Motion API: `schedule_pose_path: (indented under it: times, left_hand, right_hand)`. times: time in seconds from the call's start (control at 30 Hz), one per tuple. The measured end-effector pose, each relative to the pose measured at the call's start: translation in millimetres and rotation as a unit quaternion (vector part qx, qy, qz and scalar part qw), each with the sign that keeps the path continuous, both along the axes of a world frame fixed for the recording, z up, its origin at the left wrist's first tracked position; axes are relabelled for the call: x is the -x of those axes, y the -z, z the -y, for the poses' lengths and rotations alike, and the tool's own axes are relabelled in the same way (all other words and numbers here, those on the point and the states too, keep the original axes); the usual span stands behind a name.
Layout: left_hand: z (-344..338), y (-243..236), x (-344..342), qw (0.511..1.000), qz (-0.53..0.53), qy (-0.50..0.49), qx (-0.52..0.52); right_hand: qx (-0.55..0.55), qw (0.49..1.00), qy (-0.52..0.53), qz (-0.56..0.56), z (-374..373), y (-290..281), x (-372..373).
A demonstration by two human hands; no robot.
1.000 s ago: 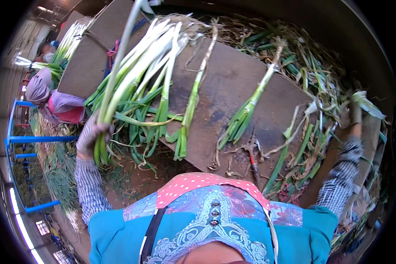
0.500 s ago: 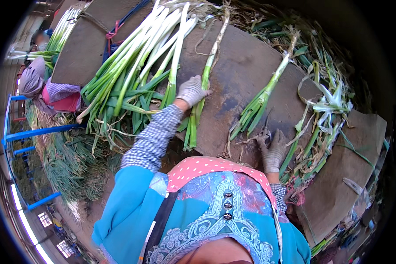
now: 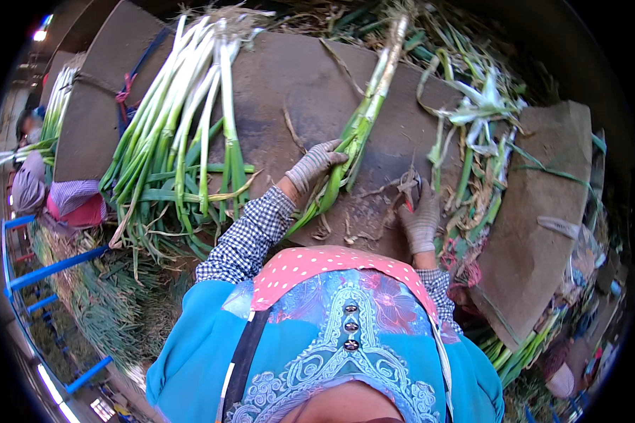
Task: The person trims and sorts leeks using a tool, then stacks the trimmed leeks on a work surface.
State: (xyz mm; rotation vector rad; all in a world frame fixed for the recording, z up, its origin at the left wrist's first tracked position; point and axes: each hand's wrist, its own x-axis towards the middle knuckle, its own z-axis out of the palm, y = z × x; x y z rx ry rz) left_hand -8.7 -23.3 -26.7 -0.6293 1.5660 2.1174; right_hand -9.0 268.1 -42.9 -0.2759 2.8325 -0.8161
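Note:
My gloved left hand [image 3: 316,166] is closed round the green leaves of a long spring onion [image 3: 375,100], which lies slantwise on the board with its roots at the far edge. Two white stems seem to lie side by side there. In my gloved right hand [image 3: 422,224] is a pair of shears [image 3: 408,182], metal blades pointing away from me and a bit of red showing at the grip. Left of my left hand rests a pile of spring onions [image 3: 173,120], white ends far and green leaves near.
The brown work board [image 3: 268,84] carries dry leaf scraps. To the right stand a heap of peeled leaves [image 3: 483,141] and a brown panel [image 3: 543,211]. At the left are blue rails [image 3: 56,271], more green bundles [image 3: 99,282] and another person [image 3: 74,197].
My left hand has gone from a stalk beside the pile to the stalk further right, now gripping its leaves. My right hand with the shears has lifted slightly. The whole view has shifted.

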Motion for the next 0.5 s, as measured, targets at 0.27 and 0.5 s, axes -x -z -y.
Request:
schedule_pose_path:
  times: [0.27, 0.5]
  left_hand:
    - [-72, 19, 15, 0.967, -0.060, 0.053, 0.242]
    - [-70, 26, 10, 0.979, -0.070, -0.006, 0.191]
  right_hand:
    - [-0.025, 0.982, -0.143, 0.121, -9, 3, -40]
    - [-0.018, 0.987, -0.084, 0.134, -5, 4, -31]
